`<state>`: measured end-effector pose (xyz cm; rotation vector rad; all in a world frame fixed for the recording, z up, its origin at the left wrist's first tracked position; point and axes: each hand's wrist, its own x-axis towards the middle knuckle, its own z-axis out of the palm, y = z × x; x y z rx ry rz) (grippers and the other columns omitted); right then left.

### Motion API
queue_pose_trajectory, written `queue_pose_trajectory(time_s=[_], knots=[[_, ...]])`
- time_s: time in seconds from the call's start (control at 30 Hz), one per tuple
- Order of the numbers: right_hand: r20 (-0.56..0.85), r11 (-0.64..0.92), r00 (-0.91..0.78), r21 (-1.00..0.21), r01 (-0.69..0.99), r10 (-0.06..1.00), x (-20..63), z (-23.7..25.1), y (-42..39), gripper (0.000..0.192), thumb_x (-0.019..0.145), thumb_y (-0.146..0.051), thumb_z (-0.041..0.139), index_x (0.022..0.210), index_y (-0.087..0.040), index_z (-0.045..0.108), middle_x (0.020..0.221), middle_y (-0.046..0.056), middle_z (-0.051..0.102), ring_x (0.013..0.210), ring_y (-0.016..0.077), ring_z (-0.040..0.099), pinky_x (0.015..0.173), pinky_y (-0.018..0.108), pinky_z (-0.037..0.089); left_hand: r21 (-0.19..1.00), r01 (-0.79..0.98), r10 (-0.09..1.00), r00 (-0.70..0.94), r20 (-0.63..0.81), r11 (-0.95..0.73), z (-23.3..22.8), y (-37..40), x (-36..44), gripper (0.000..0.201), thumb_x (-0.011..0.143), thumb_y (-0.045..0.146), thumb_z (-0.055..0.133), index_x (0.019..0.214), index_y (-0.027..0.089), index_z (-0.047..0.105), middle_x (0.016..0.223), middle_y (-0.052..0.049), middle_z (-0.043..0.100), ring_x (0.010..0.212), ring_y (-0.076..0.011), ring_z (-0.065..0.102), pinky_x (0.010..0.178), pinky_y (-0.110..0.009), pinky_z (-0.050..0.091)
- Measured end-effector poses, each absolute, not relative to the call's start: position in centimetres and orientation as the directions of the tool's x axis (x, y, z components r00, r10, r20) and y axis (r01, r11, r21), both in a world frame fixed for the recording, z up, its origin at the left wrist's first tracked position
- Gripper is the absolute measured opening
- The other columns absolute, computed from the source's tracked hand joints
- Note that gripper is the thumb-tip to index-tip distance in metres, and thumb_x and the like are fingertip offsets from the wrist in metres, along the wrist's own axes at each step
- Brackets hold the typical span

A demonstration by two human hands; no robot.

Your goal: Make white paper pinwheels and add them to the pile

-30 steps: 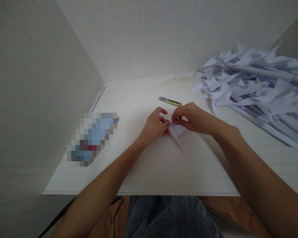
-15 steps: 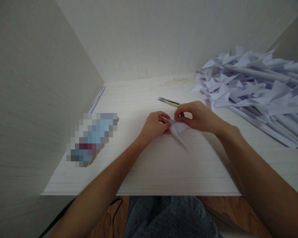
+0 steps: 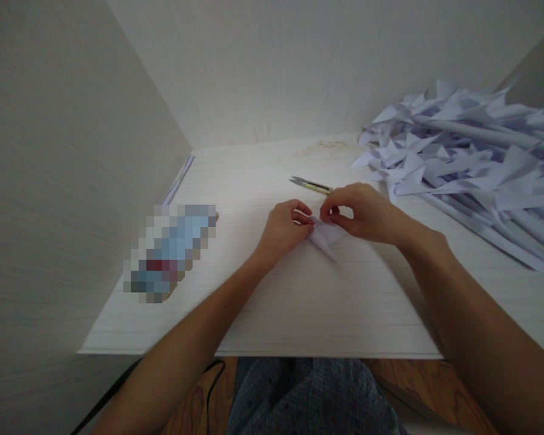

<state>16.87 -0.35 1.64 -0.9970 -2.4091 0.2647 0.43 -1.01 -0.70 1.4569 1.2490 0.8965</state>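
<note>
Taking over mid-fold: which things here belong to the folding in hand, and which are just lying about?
In hand:
- small folded paper piece, pinched by left hand and right hand

Lying about:
- thread snips, beyond the hands
- pile of folded paper pieces, far right
- blurred object, left
- strip by the left wall

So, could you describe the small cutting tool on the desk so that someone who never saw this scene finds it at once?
Start at the white desk and find the big pile of folded paper pieces at its right. Just left of that pile, beyond the right hand, lie the small snips. Unlike the white paper around them, they are slim, with dark metal blades pointing left and a yellowish handle.
</note>
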Motion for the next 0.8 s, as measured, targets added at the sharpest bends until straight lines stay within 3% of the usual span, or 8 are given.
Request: queue_pose_trajectory(time_s=[0.37,0.8], knots=[[0.304,0.713,-0.645,-0.299,0.634,0.701,16.6,1.9,-0.5,0.019,0.067,-0.007,0.050,0.066,-0.018,0.065,0.065,0.001,0.067,0.058,0.0117,0.057,0.061,0.023,0.039,0.973,0.114,0.963,0.158,-0.219,0.203,0.0,-1.4,0.7,0.022,0.058,-0.005,0.059,0.071,0.012,0.054,0.057,0.001,0.062,0.053,-0.0083,0.058,0.053,-0.021,0.046],[0.325,0.671,-0.591,-0.451,0.589,0.738,17.0,2.1,-0.5,0.017,0.066,-0.009,0.050,0.065,-0.016,0.066,0.064,0.002,0.067,0.058,0.0123,0.058,0.057,0.023,0.042,0.973,0.161,0.971,0.144,-0.190,0.166,0.2,-1.5,0.8,0.019,0.059,-0.001,0.059,0.065,0.014,0.049,0.062,0.000,0.063,0.054,-0.0082,0.057,0.049,-0.019,0.044]])
